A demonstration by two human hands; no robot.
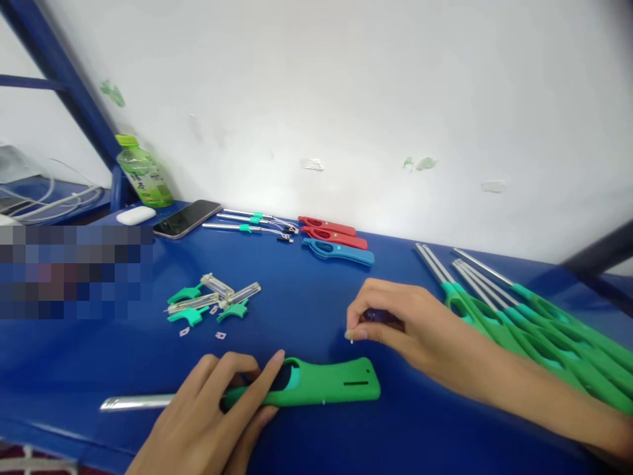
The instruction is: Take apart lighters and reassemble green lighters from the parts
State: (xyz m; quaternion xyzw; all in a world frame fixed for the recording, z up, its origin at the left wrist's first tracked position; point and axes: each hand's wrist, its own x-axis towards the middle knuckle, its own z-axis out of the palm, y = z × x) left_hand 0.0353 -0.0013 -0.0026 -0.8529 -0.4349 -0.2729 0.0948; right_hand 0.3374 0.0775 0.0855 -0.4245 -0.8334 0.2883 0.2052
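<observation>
Under the left hand, clasping the green lighter, press evenly, with the right hand curled round a dark object.

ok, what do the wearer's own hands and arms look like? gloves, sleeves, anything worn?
Left hand and right hand: no gloves, no rings visible. Right forearm: no sleeve, watch or band on the part in view. The left forearm is cut off by the bottom edge, so can't tell there.
</observation>
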